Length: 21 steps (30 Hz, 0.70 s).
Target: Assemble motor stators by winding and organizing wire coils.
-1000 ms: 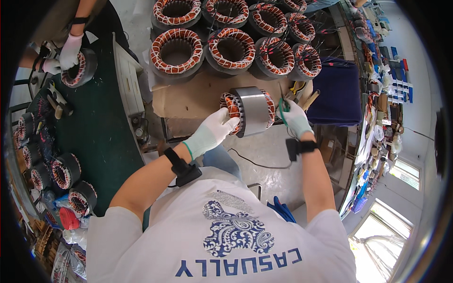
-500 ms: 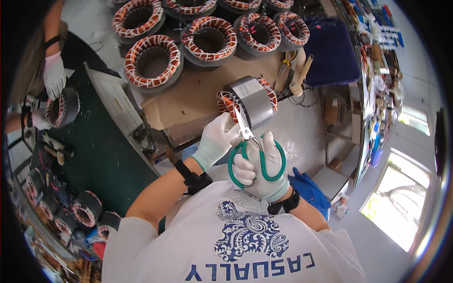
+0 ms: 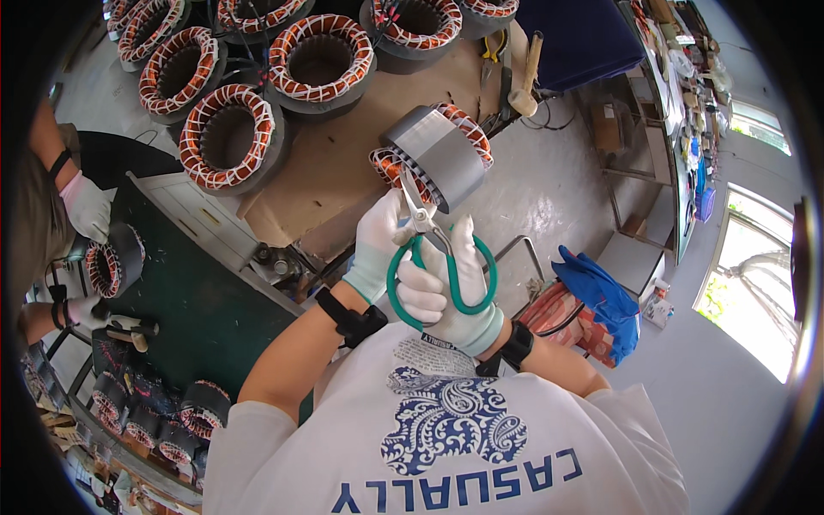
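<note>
A grey motor stator (image 3: pixel 442 159) lies on its side near the cardboard's front edge, with white-laced copper windings at both ends. My right hand (image 3: pixel 463 296), in a white glove, is closed round green-handled scissors (image 3: pixel 418 209). Their blades stand slightly apart, pointing away from me, with the tips at the stator's near-left winding. Beside the blades is my white-gloved left hand (image 3: pixel 378 236), its fingers drawn together just below that winding. Whatever the left fingers pinch is hidden or too small to name.
Several upright stators (image 3: pixel 322 60) stand on the cardboard (image 3: pixel 296 210) at the far left. A mallet (image 3: pixel 526 81) and yellow-handled pliers (image 3: pixel 492 47) lie beyond the work. At left, a co-worker's gloved hand (image 3: pixel 88 210) is by another stator (image 3: pixel 116 262) on a green table (image 3: pixel 189 300).
The view has shifted, so the surroundings sit differently. My hands and the scissors stay close to the same winding, and the scissor blades look a little farther apart.
</note>
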Each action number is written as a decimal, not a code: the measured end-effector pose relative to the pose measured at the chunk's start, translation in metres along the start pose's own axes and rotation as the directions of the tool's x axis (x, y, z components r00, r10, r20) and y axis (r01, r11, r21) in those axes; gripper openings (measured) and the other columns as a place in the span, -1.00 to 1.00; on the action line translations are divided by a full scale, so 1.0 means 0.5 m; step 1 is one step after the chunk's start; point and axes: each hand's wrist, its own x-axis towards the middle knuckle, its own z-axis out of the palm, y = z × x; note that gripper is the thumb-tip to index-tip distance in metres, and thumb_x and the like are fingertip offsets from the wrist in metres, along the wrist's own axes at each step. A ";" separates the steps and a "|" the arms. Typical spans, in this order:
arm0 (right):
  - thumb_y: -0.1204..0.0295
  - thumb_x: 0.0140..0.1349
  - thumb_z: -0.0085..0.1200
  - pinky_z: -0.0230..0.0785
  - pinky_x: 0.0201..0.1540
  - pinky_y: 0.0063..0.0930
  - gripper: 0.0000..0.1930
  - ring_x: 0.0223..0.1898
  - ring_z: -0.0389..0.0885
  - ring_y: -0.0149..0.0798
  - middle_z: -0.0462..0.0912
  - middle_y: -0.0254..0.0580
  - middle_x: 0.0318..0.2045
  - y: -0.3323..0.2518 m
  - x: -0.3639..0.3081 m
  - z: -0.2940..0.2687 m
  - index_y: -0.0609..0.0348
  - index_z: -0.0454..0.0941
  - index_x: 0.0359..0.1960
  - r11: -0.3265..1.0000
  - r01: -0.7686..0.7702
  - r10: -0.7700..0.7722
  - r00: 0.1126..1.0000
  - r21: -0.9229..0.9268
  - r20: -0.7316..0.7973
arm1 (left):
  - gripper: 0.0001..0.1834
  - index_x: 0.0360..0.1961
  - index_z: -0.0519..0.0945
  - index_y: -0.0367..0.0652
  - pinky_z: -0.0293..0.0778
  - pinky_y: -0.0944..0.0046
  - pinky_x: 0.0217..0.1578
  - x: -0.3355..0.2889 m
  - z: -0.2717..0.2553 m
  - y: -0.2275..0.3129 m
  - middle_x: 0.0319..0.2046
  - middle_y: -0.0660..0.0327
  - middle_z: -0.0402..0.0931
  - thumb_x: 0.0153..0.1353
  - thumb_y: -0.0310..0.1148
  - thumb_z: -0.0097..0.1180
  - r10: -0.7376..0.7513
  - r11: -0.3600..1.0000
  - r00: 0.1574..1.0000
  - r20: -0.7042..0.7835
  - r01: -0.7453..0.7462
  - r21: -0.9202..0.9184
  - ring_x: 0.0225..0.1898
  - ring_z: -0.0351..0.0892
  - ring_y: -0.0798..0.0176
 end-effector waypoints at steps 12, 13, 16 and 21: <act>-0.35 0.40 -0.21 -0.19 -0.77 -0.70 -0.36 -0.80 -0.07 -0.62 0.00 -0.64 -0.71 0.046 0.027 0.071 -0.01 0.51 -0.08 0.981 0.187 -0.169 0.950 0.046 -0.262 | -0.85 -0.14 0.50 -0.15 0.46 0.39 -0.25 -0.013 -0.003 0.076 -0.30 0.36 0.49 0.53 -0.39 -0.14 -0.242 0.767 0.953 0.184 0.304 -0.565 -0.34 0.45 0.45; -0.34 0.40 -0.21 -0.19 -0.77 -0.70 -0.38 -0.79 -0.07 -0.62 0.00 -0.64 -0.71 0.050 0.033 0.055 -0.01 0.49 -0.11 0.974 0.194 -0.175 0.973 0.121 -0.151 | -0.80 -0.14 0.49 -0.13 0.49 0.39 -0.25 -0.012 -0.018 0.051 -0.31 0.36 0.50 0.54 -0.37 -0.21 -0.153 0.505 0.901 0.406 0.424 -0.752 -0.36 0.47 0.44; -0.32 0.43 -0.22 -0.18 -0.76 -0.69 -0.41 -0.78 -0.04 -0.62 0.01 -0.64 -0.72 0.047 0.041 0.068 -0.03 0.48 -0.19 0.966 0.226 -0.218 0.973 0.128 -0.078 | -0.82 -0.12 0.49 -0.12 0.50 0.41 -0.22 -0.017 -0.004 0.056 -0.29 0.35 0.51 0.53 -0.38 -0.19 -0.359 0.772 0.907 0.220 0.421 -0.476 -0.34 0.49 0.45; -0.30 0.44 -0.21 -0.19 -0.78 -0.68 -0.45 -0.82 -0.07 -0.62 -0.01 -0.65 -0.76 0.034 0.046 0.101 -0.14 0.41 -0.40 0.976 0.191 -0.152 0.943 0.109 -0.295 | -0.78 -0.08 0.49 -0.13 0.52 0.41 -0.21 -0.014 -0.011 0.022 -0.26 0.31 0.54 0.55 -0.32 -0.22 -0.285 0.809 0.935 0.210 0.352 -0.471 -0.32 0.53 0.45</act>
